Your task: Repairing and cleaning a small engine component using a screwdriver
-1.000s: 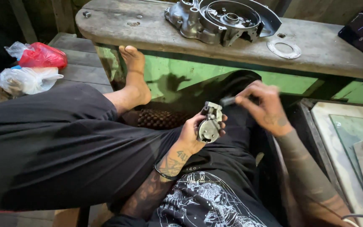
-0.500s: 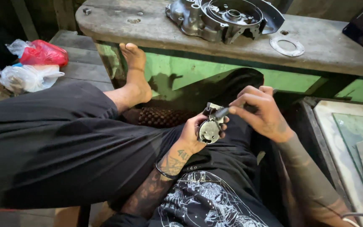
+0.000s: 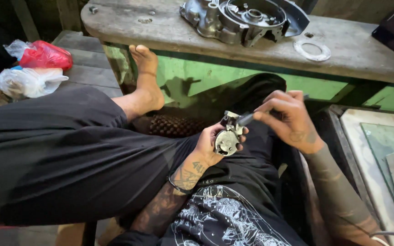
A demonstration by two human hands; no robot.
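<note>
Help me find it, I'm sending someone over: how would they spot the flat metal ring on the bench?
Start at the long grey wooden bench across the top of the view. A big grey metal engine casing sits on it; just right of that lies the flat metal ring. It is thin, round and open in the middle, unlike the bulky casing.

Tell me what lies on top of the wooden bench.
On the wooden bench lie a grey metal engine casing and a flat ring gasket. Whatever is under the casing is hidden.
</note>
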